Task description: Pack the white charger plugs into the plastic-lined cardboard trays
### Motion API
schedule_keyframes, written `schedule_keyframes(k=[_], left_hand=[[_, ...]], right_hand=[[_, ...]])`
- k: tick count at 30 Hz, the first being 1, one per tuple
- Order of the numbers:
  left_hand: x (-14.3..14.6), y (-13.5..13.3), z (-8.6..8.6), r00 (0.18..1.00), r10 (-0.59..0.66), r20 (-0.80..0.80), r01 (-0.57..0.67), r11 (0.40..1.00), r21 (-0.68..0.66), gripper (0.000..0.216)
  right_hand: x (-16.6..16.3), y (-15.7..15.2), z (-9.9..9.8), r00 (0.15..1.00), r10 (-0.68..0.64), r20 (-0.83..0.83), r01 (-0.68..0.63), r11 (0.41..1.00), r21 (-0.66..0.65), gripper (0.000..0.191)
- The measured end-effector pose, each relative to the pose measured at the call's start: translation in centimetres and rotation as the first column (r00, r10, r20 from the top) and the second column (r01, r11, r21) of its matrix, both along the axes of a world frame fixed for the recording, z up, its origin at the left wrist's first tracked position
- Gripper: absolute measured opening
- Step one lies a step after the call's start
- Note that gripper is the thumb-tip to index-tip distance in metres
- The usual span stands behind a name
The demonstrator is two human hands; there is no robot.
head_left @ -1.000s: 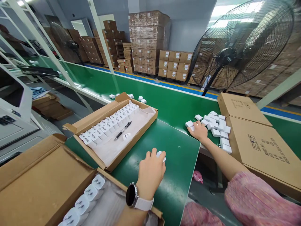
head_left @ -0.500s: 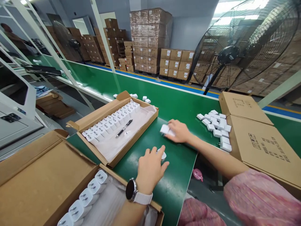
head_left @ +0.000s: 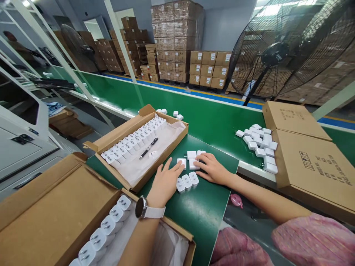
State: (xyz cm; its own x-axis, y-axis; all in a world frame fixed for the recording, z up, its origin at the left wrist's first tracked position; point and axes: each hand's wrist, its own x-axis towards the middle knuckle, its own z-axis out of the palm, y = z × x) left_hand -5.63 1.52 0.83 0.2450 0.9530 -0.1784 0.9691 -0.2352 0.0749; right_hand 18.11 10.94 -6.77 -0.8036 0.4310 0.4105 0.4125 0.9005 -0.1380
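Note:
My left hand [head_left: 162,183], a watch on its wrist, has its fingers spread, their tips against a white plug charger [head_left: 181,162] lying on the green table [head_left: 191,210]. Opposite it, the fingers of my right hand [head_left: 213,169] are apart and rest at the edge of another charger [head_left: 193,164]. Behind that lie a charger with its prongs to the left [head_left: 191,155] and one partly hidden by my right fingers [head_left: 200,152]. Between my hands and nearer to me, three chargers [head_left: 186,181] stand in a row, prongs up.
An open carton [head_left: 163,168] holds rows of chargers [head_left: 135,138] and a pen [head_left: 149,147] on white lining. A nearer open carton [head_left: 191,242] holds another row [head_left: 108,224]. Loose chargers [head_left: 259,142] lie on the green belt [head_left: 216,122] beside closed cartons [head_left: 310,159]. A fan [head_left: 274,53] stands behind.
My right hand has set down the chargers it carried and lowered to the table. My left hand has shifted left, uncovering the three upright chargers.

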Motion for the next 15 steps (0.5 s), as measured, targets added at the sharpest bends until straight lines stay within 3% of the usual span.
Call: schedule_keyframes(k=[4,7,10,13,15], left_hand=[[-0.2,-0.2,1.0,0.996,0.074,-0.055,-0.072,0.997,0.036,0.057],[0.0,-0.2,1.0,0.992,0.101,-0.072,-0.098,0.994,0.047,0.058],[0.2,-0.2,0.5,0.991,0.119,-0.061,-0.120,0.993,-0.014,0.056],[-0.3,-0.6,0.7,0.980,0.186,-0.065,-0.188,0.981,-0.037,0.037],[-1.1,-1.0,1.3,0.974,0.220,-0.048,-0.223,0.974,-0.049,0.032]], right_hand=[[-0.6,-0.9,-0.4,0.995,-0.094,0.014,0.094,0.995,0.025,0.024],[-1.1,-1.5,-0.2,0.987,-0.151,0.056,0.149,0.988,0.037,0.020],[-1.0,-1.7,0.5,0.992,-0.121,0.037,0.121,0.993,0.006,0.019],[0.0,-1.6,2.1,0.997,-0.064,-0.033,0.059,0.988,-0.146,0.023],[0.9,-1.7,3.4,0.996,-0.063,-0.068,0.038,0.947,-0.320,0.030]])
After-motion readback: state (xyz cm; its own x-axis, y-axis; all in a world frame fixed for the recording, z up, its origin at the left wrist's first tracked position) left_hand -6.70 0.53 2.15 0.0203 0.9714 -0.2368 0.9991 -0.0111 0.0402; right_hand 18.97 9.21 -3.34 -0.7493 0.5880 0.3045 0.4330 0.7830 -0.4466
